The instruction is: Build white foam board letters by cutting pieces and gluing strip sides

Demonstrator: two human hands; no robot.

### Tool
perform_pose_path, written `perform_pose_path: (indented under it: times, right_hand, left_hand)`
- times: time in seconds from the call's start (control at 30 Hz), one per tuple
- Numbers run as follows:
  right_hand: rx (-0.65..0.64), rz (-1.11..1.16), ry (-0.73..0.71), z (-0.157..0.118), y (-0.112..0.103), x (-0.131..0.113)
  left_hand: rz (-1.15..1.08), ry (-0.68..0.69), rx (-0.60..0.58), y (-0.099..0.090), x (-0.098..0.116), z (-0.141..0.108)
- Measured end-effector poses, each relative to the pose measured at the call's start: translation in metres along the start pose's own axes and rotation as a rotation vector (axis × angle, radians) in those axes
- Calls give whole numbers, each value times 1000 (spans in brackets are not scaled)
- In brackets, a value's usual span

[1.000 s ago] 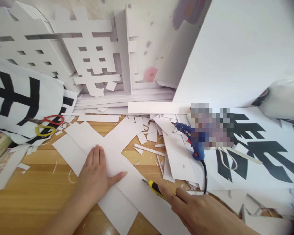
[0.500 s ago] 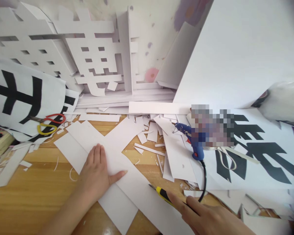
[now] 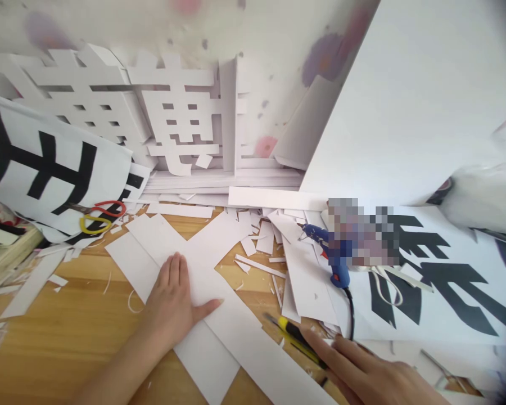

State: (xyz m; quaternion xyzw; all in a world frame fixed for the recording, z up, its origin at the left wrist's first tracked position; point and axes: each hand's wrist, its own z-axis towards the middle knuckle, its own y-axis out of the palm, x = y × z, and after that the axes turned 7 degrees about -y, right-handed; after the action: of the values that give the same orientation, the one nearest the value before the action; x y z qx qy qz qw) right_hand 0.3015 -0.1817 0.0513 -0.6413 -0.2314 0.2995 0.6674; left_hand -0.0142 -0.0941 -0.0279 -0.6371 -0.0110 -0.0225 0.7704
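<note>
My left hand [image 3: 172, 298] lies flat on an X-like arrangement of white board pieces [image 3: 211, 236], its thumb spread to the right. These boards rest on the wooden table [image 3: 67, 337]. My right hand [image 3: 362, 365] grips a yellow and black utility knife [image 3: 297, 337], with the index finger laid along its body. The blade is out, blurred, and points to the upper left, just right of the long board strip's [image 3: 274, 360] edge. Whether the blade touches anything I cannot tell.
A blue glue gun [image 3: 333, 247] lies at right on white sheets, beside paper printed with black characters [image 3: 451, 275]. Red and yellow-handled scissors [image 3: 103, 216] lie at left. White offcuts [image 3: 265, 236] litter the table. Cut-out white characters [image 3: 181, 112] lean against the wall.
The knife has moved off the board strip to its right side. My left hand stays pressed on the boards. The camera view has tilted up a little.
</note>
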Motion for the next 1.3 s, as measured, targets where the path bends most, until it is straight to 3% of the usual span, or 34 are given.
perform_pose_path:
  times: [0.13, 0.27, 0.37, 0.5, 0.6, 0.7, 0.83, 0.93, 1.07, 1.3]
  right_hand:
    - [52, -164, 211, 26, 15, -6]
    - [106, -283, 272, 55, 48, -10]
    - [164, -305, 287, 65, 64, -11]
    - [246, -248, 232, 66, 56, -20]
    - [181, -117, 116, 64, 47, -35]
    - [103, -33, 34, 64, 53, -48]
    - [167, 78, 121, 63, 63, -52]
    - [271, 176, 201, 60, 47, -40]
    - [391, 52, 197, 55, 6, -17]
    - [363, -197, 76, 59, -46, -13]
  left_hand:
    - [-129, -29, 7, 2, -3, -4]
    - [-345, -84, 12, -3, -10, -3]
    - [-506, -209, 37, -9, -20, 5]
    - [-633, -321, 194, -13, -41, 21]
    - [-706, -377, 316, -13, -56, 32]
    - [-789, -419, 360, -11, -68, 37]
    - [-877, -423, 406, -10, -74, 39]
    - [-929, -418, 444, -13, -73, 39]
    - [-985, -419, 479, -18, -72, 40]
    - [-991, -386, 462, -17, -70, 39]
